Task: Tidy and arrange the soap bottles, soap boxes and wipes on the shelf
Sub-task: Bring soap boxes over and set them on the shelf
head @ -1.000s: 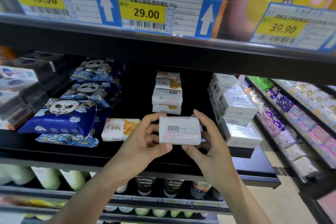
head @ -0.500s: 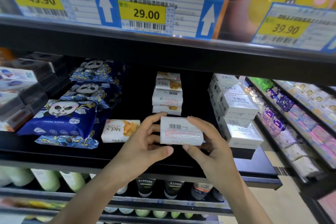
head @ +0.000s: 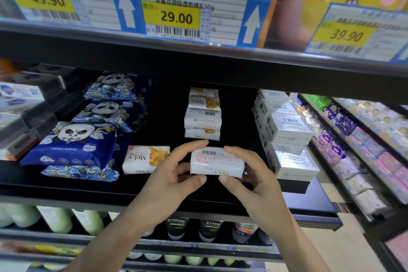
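A shop aisle with black shelves point(head: 66, 185) under a rail of yellow price tags point(head: 174, 16); on the middle shelf, blue panda wipes point(head: 72, 146) lie stacked at the left, a short stack of soap bars point(head: 203, 115) sits far at the centre, one loose bar point(head: 144, 159) lies face up near the wipes, and white soap boxes point(head: 287, 130) are piled at the right, with bottles point(head: 57, 218) on the shelf below. Both hands hold one wrapped bar point(head: 216, 162) between them, just above the shelf and in front of the stack, barcode side up; it is probably held level at both ends so it can be squared up and set down or added to the stack. The left hand point(head: 170, 181) pinches the bar's left end, fingers curled over the top edge and thumb beneath the near edge. The right hand point(head: 254, 183) grips the right end the same way, fingers over the far top, thumb pressing the near face. Neither hand touches anything else
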The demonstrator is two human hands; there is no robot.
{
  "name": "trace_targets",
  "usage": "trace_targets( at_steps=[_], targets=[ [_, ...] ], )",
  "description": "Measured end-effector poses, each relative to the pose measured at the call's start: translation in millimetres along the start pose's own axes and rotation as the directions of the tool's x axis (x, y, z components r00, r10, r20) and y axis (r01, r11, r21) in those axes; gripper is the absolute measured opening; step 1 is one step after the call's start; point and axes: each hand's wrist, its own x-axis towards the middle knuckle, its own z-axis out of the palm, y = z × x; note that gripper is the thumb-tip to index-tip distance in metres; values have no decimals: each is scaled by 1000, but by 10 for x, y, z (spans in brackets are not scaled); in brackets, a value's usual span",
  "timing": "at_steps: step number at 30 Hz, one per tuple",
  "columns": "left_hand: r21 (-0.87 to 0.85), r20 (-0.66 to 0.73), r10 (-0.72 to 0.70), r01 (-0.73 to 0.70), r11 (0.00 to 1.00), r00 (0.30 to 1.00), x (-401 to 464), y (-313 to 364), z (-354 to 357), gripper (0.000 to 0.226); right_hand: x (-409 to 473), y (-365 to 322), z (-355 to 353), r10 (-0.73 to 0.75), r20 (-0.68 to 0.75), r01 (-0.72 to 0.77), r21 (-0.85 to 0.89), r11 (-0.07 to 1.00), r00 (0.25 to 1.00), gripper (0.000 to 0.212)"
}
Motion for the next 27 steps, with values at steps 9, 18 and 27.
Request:
trace_targets(
  at_steps=[9, 18, 27],
  targets=[
    [-10, -23, 20, -20, 1000, 1000, 0, 24, 5, 51, -2, -30, -10, 59, 21, -59, 19, 998, 998, 50],
    [-7, -22, 5, -5, 1000, 1000, -4, 9, 5, 50, 0, -18, -10, 52, 23, -51, -60, 997, 998, 71],
    [-8, -33, -15, 15, 1000, 999, 14, 1, 6, 44, 7, -13, -2, 81, -33, -81, -13, 997, 996, 50]
  ],
)
